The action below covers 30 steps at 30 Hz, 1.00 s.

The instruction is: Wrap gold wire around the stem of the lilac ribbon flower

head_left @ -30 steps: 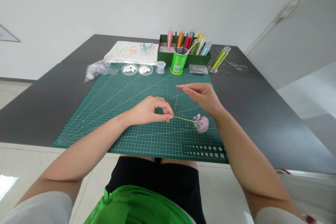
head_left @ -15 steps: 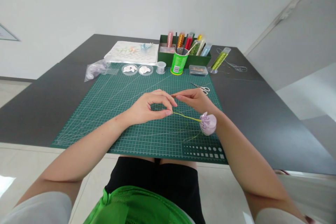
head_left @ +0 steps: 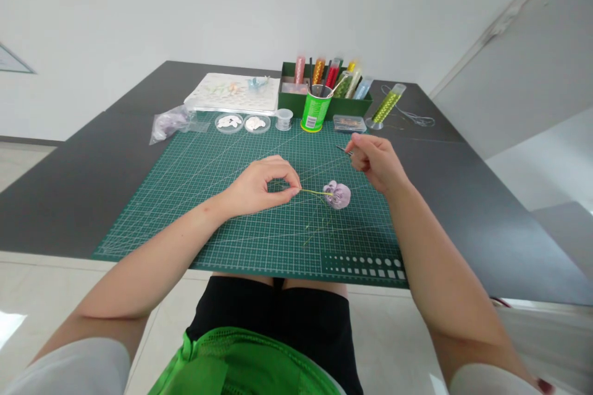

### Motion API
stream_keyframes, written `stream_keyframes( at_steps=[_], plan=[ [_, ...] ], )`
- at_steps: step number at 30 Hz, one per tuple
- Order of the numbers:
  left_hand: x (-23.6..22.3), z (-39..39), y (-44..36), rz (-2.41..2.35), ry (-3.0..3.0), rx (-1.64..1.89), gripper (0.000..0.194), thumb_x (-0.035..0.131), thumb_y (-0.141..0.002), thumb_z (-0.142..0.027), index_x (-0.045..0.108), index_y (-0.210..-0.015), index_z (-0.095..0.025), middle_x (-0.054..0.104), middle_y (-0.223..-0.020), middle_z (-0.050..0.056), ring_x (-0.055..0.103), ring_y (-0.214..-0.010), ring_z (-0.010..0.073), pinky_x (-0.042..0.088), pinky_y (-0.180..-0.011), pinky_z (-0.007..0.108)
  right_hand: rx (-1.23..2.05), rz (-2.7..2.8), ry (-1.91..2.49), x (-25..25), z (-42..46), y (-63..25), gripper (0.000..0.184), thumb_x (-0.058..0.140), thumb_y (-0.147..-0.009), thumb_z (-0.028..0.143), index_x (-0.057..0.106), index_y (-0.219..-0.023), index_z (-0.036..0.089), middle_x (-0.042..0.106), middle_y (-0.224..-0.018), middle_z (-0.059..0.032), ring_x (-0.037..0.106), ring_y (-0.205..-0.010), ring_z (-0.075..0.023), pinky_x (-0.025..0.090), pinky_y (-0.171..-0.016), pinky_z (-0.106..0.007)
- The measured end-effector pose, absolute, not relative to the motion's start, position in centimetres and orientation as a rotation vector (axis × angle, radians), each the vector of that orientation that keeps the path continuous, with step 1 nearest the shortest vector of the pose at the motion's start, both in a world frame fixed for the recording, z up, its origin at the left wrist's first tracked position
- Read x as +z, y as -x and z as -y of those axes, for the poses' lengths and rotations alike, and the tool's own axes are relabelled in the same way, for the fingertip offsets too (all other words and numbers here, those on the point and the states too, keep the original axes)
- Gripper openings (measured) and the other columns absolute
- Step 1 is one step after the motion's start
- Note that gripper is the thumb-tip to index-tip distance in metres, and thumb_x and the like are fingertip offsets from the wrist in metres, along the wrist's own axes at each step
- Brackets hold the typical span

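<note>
My left hand [head_left: 266, 185] pinches the end of a thin yellow-green stem between thumb and fingertips. That stem carries a pale purple artificial flower [head_left: 340, 195], which points right over the cutting mat [head_left: 231, 234]. My right hand [head_left: 374, 160] is closed, thumb against curled fingers, up and to the right of the flower. Whatever its fingers may hold is hidden or too thin to see. Small scissors [head_left: 341, 149] lie by that hand, which covers all but the blade tips. Loose green thread bits [head_left: 312, 231] rest on the mat below the flower.
Along the back stand a green can of tools [head_left: 311, 114], a dark green box [head_left: 291, 100] of thread spools, a clear flat case [head_left: 349, 124] and a yellow-green spool [head_left: 388, 105]. Further left are two round dishes [head_left: 228, 123], a plastic bag [head_left: 169, 123] and a white tray [head_left: 204, 95].
My right hand has moved away from my left, up and to the right, over the scissors. The flower has shifted left and turned. My left hand keeps its pinch on the stem.
</note>
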<state>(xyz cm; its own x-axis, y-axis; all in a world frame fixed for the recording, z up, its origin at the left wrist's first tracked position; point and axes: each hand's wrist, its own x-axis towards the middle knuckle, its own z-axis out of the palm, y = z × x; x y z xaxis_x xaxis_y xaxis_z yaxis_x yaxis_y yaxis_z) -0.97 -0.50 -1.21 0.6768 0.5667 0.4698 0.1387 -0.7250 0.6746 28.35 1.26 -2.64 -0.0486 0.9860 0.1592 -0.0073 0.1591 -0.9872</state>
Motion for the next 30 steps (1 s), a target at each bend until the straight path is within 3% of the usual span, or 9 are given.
stream_keyframes(
  at_steps=[6,13,17,22,26,30],
  plan=[
    [-1.1,0.0,1.3,-0.553,-2.165,0.957,0.016,0.072,-0.091,-0.029,0.071,-0.077,-0.021,0.079,-0.087,0.004,0.071,-0.086,0.0187,0.053,-0.087,0.035,0.729,1.235,1.339,-3.4,-2.8,-32.1,0.039,0.072,-0.092,0.051,0.066,-0.068,0.02,0.028,-0.045,0.0105,0.02,-0.041,-0.007,0.015,-0.045,-0.027],
    [-0.8,-0.4,1.9,-0.5,-1.976,0.983,0.017,0.077,-0.09,-0.03,0.072,-0.078,-0.018,0.078,-0.087,0.006,0.07,-0.081,0.0169,0.055,-0.081,0.033,0.155,1.207,1.871,-3.0,-2.7,-35.4,0.036,0.063,-0.097,0.036,0.074,-0.069,0.017,0.036,-0.047,0.0069,0.037,-0.053,-0.0135,0.032,-0.062,-0.031],
    [-0.7,-0.6,2.0,-0.438,-1.804,1.019,0.024,0.083,-0.087,-0.037,0.072,-0.075,-0.018,0.076,-0.082,0.006,0.068,-0.077,0.0166,0.055,-0.077,0.031,0.023,1.082,2.12,-2.5,-2.1,-37.1,0.033,0.062,-0.099,0.036,0.082,-0.08,0.016,0.051,-0.053,0.0013,0.048,-0.063,-0.0184,0.037,-0.071,-0.034],
    [-0.6,-0.9,2.3,-0.429,-1.549,1.157,0.03,0.088,-0.08,-0.041,0.072,-0.07,-0.019,0.072,-0.076,0.004,0.065,-0.074,0.0152,0.053,-0.075,0.029,-0.076,0.933,2.364,-2.6,-1.8,-38.8,0.041,0.055,-0.102,0.041,0.086,-0.091,0.017,0.075,-0.085,-0.013,0.061,-0.082,-0.0249,0.04,-0.077,-0.036],
    [-0.4,-1.2,2.4,-0.433,-1.367,1.24,0.032,0.09,-0.075,-0.04,0.067,-0.066,-0.02,0.065,-0.072,0.001,0.061,-0.074,0.0136,0.054,-0.079,0.029,-0.116,0.876,2.433,-2.8,-1.8,-39.7,0.044,0.052,-0.102,0.04,0.086,-0.09,0.015,0.074,-0.09,-0.0192,0.063,-0.089,-0.0302,0.04,-0.08,-0.041],
    [0.2,-1.5,2.8,-0.47,-1.245,1.271,0.04,0.089,-0.072,-0.044,0.057,-0.064,-0.021,0.057,-0.07,-0.001,0.056,-0.071,0.0129,0.055,-0.078,0.029,-0.108,0.854,2.421,-3.0,-1.5,-40.8,0.046,0.05,-0.102,0.037,0.077,-0.07,0.019,0.062,-0.073,-0.0142,0.059,-0.081,-0.0297,0.037,-0.078,-0.043]
  ],
)
